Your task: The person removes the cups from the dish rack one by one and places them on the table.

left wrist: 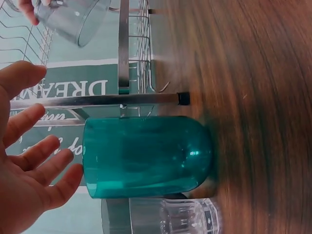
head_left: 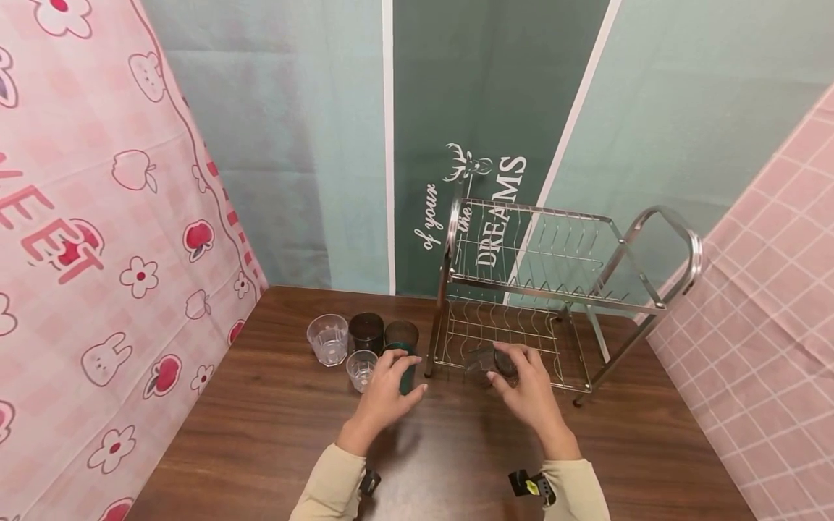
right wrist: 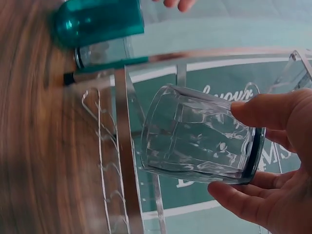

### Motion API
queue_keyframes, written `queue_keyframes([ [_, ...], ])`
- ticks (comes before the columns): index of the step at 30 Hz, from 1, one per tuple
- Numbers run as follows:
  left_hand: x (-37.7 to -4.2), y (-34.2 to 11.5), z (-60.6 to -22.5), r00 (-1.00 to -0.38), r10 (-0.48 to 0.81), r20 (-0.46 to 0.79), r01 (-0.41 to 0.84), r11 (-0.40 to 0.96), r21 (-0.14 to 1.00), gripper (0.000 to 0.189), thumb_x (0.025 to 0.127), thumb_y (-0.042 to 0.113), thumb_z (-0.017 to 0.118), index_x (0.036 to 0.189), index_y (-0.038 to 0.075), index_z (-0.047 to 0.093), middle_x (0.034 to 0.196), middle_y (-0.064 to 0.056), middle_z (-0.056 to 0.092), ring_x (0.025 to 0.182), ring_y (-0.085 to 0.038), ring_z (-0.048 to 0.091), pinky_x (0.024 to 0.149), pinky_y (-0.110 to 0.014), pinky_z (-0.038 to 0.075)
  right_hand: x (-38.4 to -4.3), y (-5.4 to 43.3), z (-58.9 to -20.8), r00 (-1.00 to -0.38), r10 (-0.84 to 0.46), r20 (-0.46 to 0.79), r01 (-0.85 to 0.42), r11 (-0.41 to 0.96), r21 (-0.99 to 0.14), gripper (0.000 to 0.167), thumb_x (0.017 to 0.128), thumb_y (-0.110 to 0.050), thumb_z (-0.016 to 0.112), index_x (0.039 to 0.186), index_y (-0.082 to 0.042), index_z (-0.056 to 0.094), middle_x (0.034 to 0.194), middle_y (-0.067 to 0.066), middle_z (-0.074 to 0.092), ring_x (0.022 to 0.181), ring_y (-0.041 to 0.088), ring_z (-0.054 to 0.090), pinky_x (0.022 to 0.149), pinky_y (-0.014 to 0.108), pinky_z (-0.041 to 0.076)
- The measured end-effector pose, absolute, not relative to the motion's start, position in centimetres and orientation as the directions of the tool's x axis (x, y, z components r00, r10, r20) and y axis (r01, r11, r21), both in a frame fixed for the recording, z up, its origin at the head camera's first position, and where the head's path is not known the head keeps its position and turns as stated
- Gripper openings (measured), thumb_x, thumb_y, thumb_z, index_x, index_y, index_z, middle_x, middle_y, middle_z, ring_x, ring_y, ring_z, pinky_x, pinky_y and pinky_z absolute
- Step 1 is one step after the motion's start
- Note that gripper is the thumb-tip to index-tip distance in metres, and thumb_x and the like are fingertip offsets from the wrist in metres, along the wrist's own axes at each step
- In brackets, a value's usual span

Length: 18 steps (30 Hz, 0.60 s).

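My right hand [head_left: 533,398] grips a clear faceted glass [right wrist: 200,136] by its thick base, between thumb and fingers. The glass is tilted, its mouth turned away from the palm, at the front of the dish rack's lower tier [head_left: 502,329]. My left hand [head_left: 384,396] hovers with spread, relaxed fingers by the rim of a teal glass [left wrist: 146,157], which stands upright on the table; whether a fingertip touches it I cannot tell. Near that hand stand a small clear glass [head_left: 360,369], a larger clear glass [head_left: 329,340], a dark glass [head_left: 367,331] and a brownish glass [head_left: 400,331].
The two-tier metal dish rack [head_left: 554,293] stands at the right rear of the brown wooden table [head_left: 260,427], its feet on the tabletop. Green printed cloth [head_left: 326,145] hangs behind, with pink patterned cloths [head_left: 150,289] on both sides.
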State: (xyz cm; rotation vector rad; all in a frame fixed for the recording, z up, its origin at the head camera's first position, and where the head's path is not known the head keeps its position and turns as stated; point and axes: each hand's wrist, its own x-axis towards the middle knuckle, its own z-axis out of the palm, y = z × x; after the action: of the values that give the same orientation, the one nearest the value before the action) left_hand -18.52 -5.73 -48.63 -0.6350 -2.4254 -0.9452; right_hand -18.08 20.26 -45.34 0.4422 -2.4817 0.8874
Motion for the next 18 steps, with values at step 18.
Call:
queue_keyframes([
  [18,-18.1,-4.2,-48.9,-0.839,0.171,0.517,0.531,0.469,0.706,0.053,0.072,0.022,0.079,0.12,0.01,0.059,0.113,-0.006,0.051,0.102,-0.021,0.054,0.077,-0.039,0.048,-17.5,17.8,-45.7,-0.834,-0.078,0.546,-0.494,0.544,-0.678,0.052,0.072,-0.002,0.078,0.12,-0.008,0.06,0.11,0.014,0.056,0.095,0.025,0.057,0.067,0.035,0.052],
])
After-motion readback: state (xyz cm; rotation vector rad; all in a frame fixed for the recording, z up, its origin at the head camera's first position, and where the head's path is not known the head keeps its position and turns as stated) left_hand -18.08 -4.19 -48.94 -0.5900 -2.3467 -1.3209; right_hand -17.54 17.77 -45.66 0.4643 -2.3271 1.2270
